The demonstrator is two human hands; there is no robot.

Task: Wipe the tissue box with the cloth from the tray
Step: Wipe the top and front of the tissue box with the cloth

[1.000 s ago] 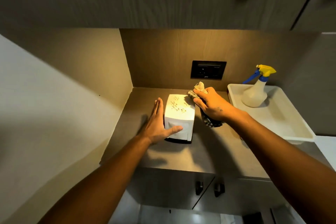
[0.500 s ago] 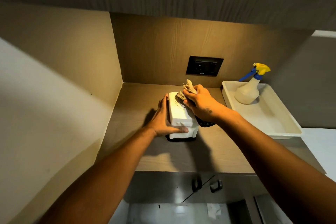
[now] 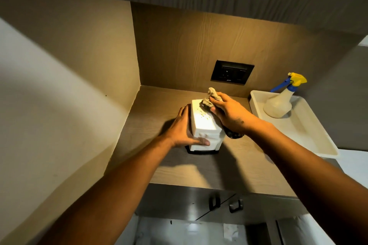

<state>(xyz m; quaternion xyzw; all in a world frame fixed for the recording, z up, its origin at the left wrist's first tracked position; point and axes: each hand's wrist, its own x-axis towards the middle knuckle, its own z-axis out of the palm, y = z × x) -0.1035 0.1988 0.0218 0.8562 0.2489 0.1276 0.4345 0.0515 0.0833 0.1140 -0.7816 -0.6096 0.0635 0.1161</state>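
Tissue box (image 3: 203, 123), a white rectangular plastic dispenser with a speckled top and a dark base, stands on the wood-grain counter (image 3: 179, 171) roughly midway between the left side wall and the tray. The right hand (image 3: 231, 113) has its fingers (image 3: 216, 103) closed around a crumpled beige-grey cloth (image 3: 208, 99), pressing it onto the box's far top corner; a darker part of the cloth hangs below the wrist beside the box's right face. The left hand (image 3: 183, 129) clasps the box's left side, fingers flat along it and thumb across the front face.

One box, one cloth, one white rectangular plastic tray (image 3: 310, 133), one translucent spray bottle with a blue and yellow trigger head (image 3: 280, 101) standing in the tray's far corner, one black wall socket plate (image 3: 232, 72) on the back panel.

Bare counter lies in front of the box up to the front edge, and to its left as far as the side wall. The tray's near corner overhangs the counter on the right. An upper cabinet closes the space overhead.
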